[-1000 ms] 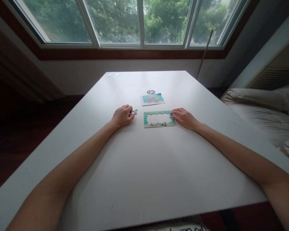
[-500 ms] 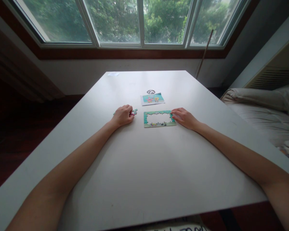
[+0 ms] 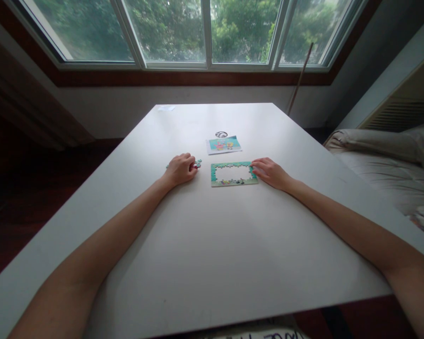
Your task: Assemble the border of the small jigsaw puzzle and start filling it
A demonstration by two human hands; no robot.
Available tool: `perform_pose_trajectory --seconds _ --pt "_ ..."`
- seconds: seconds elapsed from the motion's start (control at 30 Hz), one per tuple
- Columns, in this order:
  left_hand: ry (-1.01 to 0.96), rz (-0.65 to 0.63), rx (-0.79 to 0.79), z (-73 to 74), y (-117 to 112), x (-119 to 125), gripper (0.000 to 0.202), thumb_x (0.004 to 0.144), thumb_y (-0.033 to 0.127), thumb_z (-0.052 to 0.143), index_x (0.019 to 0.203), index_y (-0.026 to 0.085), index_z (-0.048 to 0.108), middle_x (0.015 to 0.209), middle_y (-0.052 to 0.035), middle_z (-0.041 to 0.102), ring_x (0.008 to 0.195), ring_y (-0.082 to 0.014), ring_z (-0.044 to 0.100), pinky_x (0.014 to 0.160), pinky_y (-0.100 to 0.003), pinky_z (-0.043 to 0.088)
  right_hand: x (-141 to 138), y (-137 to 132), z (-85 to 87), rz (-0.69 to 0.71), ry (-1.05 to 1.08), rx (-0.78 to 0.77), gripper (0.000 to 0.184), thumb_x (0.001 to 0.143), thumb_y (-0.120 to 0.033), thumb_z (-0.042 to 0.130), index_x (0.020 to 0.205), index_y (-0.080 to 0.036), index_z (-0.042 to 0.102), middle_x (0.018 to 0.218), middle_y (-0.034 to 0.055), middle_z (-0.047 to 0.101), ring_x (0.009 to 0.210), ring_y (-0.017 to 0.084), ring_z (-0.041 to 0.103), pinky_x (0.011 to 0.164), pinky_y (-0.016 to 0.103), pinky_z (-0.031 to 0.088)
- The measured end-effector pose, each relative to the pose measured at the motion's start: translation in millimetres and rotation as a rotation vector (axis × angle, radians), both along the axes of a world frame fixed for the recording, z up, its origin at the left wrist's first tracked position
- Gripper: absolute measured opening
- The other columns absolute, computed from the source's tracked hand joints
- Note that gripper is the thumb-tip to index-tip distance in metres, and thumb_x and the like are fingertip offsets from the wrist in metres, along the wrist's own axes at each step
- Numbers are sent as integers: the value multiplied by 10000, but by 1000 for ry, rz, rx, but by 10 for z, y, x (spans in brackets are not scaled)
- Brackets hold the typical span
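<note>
Left hand (image 3: 179, 169) curled, fingertips pinched on loose puzzle pieces (image 3: 197, 164), right hand (image 3: 269, 172) loosely open steadying right edge of puzzle frame (image 3: 233, 173) mid-table: light, thin card, likely fragile at joints, best slid flat by edges

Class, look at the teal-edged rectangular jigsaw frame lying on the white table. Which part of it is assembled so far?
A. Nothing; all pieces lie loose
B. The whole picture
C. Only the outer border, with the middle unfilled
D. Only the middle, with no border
C: the teal-edged rectangular jigsaw frame forms a closed border around bare white table, while the right hand rests at its right edge and the left hand touches loose teal pieces.
</note>
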State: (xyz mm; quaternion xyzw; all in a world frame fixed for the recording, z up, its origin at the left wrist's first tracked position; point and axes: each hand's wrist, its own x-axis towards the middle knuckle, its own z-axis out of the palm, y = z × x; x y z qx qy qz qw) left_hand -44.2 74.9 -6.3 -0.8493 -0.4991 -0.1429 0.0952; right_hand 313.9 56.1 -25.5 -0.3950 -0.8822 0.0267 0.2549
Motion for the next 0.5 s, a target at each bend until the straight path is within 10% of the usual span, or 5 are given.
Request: perform_pose_trajectory --seconds 0.5 --pt "-137 -160 28 -53 28 -44 40 736 192 479 745 188 518 833 -59 532 806 -206 504 676 -305 419 6 -3 2 -1 -10 2 285 898 -348 452 1077 -195 613 1121 104 624 1060 245 543 939 424 464"
